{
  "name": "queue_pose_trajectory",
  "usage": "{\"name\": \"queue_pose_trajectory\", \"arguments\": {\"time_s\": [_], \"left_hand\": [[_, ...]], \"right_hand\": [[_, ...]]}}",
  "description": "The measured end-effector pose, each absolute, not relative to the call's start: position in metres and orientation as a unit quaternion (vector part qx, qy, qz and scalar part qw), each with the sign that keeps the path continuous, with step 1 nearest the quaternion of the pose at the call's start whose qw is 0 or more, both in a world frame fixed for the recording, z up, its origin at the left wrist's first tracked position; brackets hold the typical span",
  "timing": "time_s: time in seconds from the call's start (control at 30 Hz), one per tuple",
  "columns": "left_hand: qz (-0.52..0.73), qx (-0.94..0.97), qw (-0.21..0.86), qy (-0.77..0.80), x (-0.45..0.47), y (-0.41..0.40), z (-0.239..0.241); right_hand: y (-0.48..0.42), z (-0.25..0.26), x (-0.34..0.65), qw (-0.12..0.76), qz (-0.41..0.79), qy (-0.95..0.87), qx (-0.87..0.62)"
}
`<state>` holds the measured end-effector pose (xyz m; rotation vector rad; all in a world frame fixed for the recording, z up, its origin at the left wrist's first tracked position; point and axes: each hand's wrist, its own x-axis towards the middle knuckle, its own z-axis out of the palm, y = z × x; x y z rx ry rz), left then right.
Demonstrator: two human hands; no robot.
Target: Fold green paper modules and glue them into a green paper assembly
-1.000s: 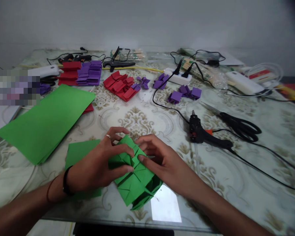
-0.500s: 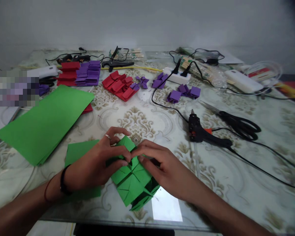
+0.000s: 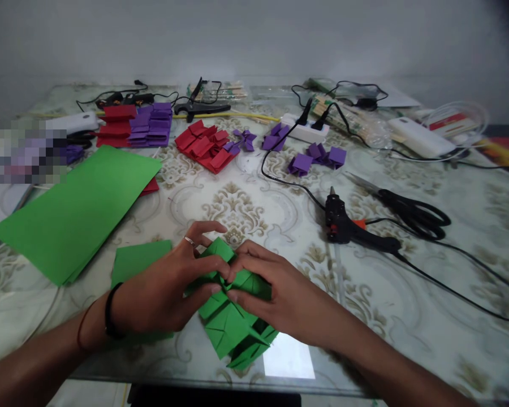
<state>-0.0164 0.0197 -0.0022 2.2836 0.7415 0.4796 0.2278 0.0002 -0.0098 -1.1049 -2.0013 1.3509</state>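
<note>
The green piece (image 3: 229, 328) is held between the two hands above the near edge of the counter (image 3: 233, 195), near its middle. Its long axis is slanted: one end is directed away from the person and a little to the left, the other toward the person and a little to the right. Loose folds are shown at the near end, just above the counter's edge.

By the left hand (image 3: 165, 288), the piece is gripped from the left, with index finger and thumb bent onto the centre folds; that grip is clamped on it, though a small gap is seen between the two tips. By the right hand (image 3: 282, 288), a flap is pinched between fingers and thumb, so that grip is clamped on the piece too. The fingertips of both hands are brought close together at the middle.

A green sheet (image 3: 142, 257) is partly covered by the left wrist. Farther left, larger sheets (image 3: 80, 215) are stacked aslant. On the right, the glue gun (image 3: 345, 223) is laid with its nozzle pointed away, and just beyond it the scissors (image 3: 411, 212) are placed.
</note>
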Motion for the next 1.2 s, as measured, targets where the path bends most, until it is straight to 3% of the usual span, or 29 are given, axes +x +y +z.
{"name": "queue_pose_trajectory", "arguments": {"time_s": [1.2], "left_hand": [[0.167,0.876,0.357,0.276,-0.018,0.021,0.011]], "right_hand": [[-0.003,-0.013,0.224,0.254,0.457,-0.757,-0.392]]}}
